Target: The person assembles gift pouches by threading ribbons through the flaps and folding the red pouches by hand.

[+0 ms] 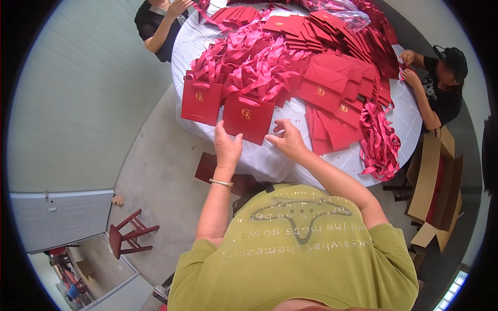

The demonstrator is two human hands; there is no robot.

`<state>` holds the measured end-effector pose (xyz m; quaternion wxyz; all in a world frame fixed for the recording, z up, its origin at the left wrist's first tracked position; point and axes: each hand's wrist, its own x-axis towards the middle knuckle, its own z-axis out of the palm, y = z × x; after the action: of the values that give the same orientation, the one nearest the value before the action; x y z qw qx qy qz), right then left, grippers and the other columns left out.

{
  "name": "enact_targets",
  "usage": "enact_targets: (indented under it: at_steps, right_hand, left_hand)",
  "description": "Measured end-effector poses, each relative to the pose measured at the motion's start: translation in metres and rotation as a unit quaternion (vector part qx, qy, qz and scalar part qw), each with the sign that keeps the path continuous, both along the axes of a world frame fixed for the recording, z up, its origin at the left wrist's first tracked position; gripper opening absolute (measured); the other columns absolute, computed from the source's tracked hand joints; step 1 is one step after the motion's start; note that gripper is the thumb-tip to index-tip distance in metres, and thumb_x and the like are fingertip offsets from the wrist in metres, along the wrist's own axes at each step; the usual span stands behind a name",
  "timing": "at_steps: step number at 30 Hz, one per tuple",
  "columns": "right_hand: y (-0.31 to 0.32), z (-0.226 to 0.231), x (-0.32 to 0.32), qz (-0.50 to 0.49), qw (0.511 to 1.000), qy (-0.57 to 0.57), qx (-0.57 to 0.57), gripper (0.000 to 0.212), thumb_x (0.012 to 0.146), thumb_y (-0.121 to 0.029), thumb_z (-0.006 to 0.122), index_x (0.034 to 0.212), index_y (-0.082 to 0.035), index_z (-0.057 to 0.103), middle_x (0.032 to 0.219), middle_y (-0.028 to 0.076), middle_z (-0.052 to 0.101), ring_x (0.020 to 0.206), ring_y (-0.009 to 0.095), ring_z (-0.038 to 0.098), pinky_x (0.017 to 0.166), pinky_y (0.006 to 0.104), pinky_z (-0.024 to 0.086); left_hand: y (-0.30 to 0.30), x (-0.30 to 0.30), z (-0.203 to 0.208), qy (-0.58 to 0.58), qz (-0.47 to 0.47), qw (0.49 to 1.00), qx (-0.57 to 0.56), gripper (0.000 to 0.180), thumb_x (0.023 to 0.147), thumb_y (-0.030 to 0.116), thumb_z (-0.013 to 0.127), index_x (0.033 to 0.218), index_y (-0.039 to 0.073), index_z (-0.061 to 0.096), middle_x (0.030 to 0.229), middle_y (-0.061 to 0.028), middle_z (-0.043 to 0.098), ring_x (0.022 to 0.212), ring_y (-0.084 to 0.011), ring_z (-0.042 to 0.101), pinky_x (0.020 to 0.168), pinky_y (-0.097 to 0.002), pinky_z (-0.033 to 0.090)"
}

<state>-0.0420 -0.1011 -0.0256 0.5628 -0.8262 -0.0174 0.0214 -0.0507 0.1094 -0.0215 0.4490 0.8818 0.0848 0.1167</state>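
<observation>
A red paper gift bag (248, 118) with a gold emblem and a pink ribbon handle lies at the near edge of the round table, between my hands. My left hand (228, 147) is at its lower left corner, thumb and fingers apart, the thumb overlapping the bag's front. By the lower right corner is my right hand (290, 141), its fingers spread and bent, the tip of one close to the bag's edge. Whether either hand touches the bag is hard to tell. Another red gift bag (201, 101) stands just to the left, before a heap of bags with pink ribbons (249, 62).
Red envelope-like sleeves (324, 85) and a bundle of pink ribbons (380, 142) cover the table's right side. Two people work at the far left (161, 28) and right (441, 83). An open cardboard box (428, 181) stands right; a wooden stool (129, 233) stands left.
</observation>
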Motion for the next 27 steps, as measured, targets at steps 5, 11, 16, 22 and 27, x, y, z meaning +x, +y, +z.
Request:
enact_targets:
  at_steps: [5, 11, 16, 22, 27]
  right_hand:
    - [0.028, -0.004, 0.021, -0.038, 0.989, -0.105, -0.093, 0.070, 0.067, -0.027, 0.088, 0.117, 0.004, 0.050, 0.097, 0.017, 0.065, 0.080, 0.025, 0.066, 0.075, 0.0352, 0.053]
    - [0.023, 0.015, 0.062, -0.058, 0.994, 0.002, -0.093, 0.061, 0.066, -0.027, 0.086, 0.105, 0.001, 0.049, 0.089, 0.018, 0.065, 0.081, 0.031, 0.065, 0.076, 0.0395, 0.052]
    - [0.022, 0.007, 0.068, -0.046, 0.995, 0.023, -0.081, 0.059, 0.069, -0.028, 0.085, 0.106, 0.001, 0.049, 0.088, 0.015, 0.065, 0.079, 0.028, 0.065, 0.075, 0.0387, 0.052]
    - [0.027, 0.007, 0.065, -0.042, 0.997, 0.049, -0.049, 0.056, 0.073, -0.030, 0.083, 0.105, 0.001, 0.050, 0.087, 0.015, 0.066, 0.078, 0.027, 0.065, 0.074, 0.0386, 0.052]
    - [0.026, 0.008, 0.063, -0.053, 0.995, 0.046, -0.078, 0.051, 0.075, -0.031, 0.080, 0.102, 0.000, 0.050, 0.083, 0.015, 0.066, 0.076, 0.031, 0.066, 0.072, 0.0410, 0.052]
  left_hand:
    - [0.004, 0.008, -0.014, -0.026, -0.011, 1.000, 0.004, 0.069, 0.072, 0.007, 0.076, 0.130, -0.007, 0.041, 0.125, -0.0263, 0.052, 0.118, -0.0413, 0.051, 0.103, -0.0430, 0.041]
    - [0.005, 0.037, -0.002, -0.025, -0.037, 0.995, -0.089, 0.068, 0.073, 0.008, 0.076, 0.130, -0.007, 0.041, 0.126, -0.0261, 0.051, 0.122, -0.0410, 0.049, 0.105, -0.0425, 0.040]
    - [0.066, 0.075, -0.005, -0.087, 0.098, 0.978, 0.164, 0.095, 0.067, 0.028, 0.085, 0.139, -0.005, 0.031, 0.139, -0.0321, 0.037, 0.133, -0.0449, 0.035, 0.111, -0.0533, 0.029]
    - [0.107, 0.115, 0.011, 0.113, 0.116, 0.966, 0.202, 0.143, 0.050, 0.057, 0.089, 0.151, 0.003, 0.004, 0.151, -0.0349, 0.013, 0.143, -0.0473, 0.014, 0.111, -0.0657, 0.018]
    - [0.104, 0.133, 0.014, 0.104, 0.031, 0.971, 0.212, 0.143, 0.050, 0.057, 0.089, 0.150, -0.001, 0.006, 0.147, -0.0338, 0.025, 0.138, -0.0455, 0.027, 0.112, -0.0536, 0.028]
